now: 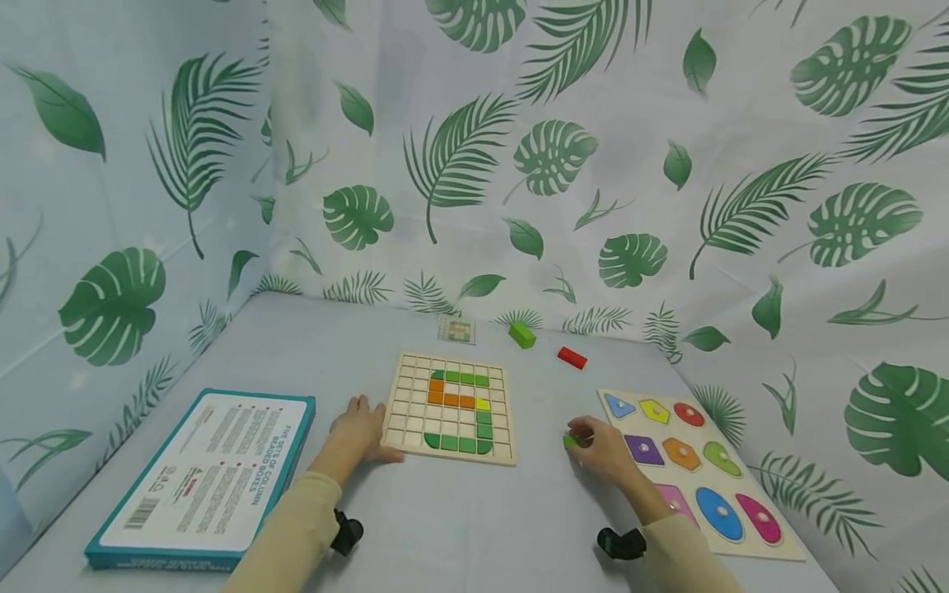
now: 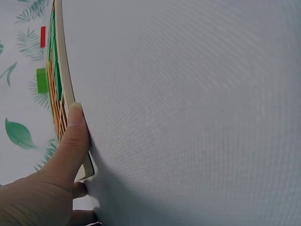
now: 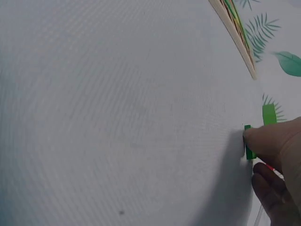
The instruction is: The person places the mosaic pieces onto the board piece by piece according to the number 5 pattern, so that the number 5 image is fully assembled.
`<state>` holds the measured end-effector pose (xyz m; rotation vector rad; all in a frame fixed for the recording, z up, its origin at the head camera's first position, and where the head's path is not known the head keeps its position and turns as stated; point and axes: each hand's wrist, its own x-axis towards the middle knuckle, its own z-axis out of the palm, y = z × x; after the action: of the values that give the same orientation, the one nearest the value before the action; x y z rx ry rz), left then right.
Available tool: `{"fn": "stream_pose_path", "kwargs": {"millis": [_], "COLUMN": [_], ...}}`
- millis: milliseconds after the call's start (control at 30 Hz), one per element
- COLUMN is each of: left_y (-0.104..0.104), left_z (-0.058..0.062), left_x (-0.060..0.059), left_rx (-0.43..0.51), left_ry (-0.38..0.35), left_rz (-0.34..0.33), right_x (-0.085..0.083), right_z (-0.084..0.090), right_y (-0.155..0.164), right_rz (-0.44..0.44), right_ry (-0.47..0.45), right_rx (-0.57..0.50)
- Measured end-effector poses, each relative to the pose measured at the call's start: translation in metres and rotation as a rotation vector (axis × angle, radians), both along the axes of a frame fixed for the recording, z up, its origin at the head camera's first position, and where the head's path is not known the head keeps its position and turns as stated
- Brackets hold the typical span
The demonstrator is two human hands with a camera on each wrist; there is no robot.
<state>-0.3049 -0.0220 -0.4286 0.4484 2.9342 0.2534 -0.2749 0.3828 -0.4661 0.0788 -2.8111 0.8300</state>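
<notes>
A wooden grid board (image 1: 400, 395) lies in the middle of the table, with green, orange and yellow tiles forming a winding path in its squares. My left hand (image 1: 354, 435) holds the board's near left corner. In the left wrist view, the thumb (image 2: 75, 117) presses along the near edge, with fingers round the side. Right of the board, my right hand (image 1: 602, 449) pinches a small green tile (image 3: 250, 148) low over the table, beside a knobbed shape puzzle (image 1: 730, 543). Whether the tile touches the table, I cannot tell.
A small pattern card (image 1: 456, 330) lies behind the board. Nearby are a light green block (image 1: 522, 335) and a red block (image 1: 572, 357). A teal-edged flat box (image 1: 200, 478) lies at the left. Leaf-printed cloth (image 1: 474, 165) hangs behind the table.
</notes>
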Motion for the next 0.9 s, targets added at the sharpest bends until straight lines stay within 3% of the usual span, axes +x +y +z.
{"fn": "stream_pose_path", "kwargs": {"millis": [267,900], "left_y": [0.001,0.0], "left_z": [0.002,-0.001], "left_x": [0.001,-0.001], "left_rx": [-0.003,-0.002], "left_ry": [0.03,0.005], "left_rz": [-0.01,-0.006], "right_x": [-0.005,-0.024], "right_z": [-0.006,0.001], "right_y": [-0.001,-0.057], "right_rz": [0.024,0.134], "right_ry": [0.055,0.194], "right_rx": [0.013,-0.047]}}
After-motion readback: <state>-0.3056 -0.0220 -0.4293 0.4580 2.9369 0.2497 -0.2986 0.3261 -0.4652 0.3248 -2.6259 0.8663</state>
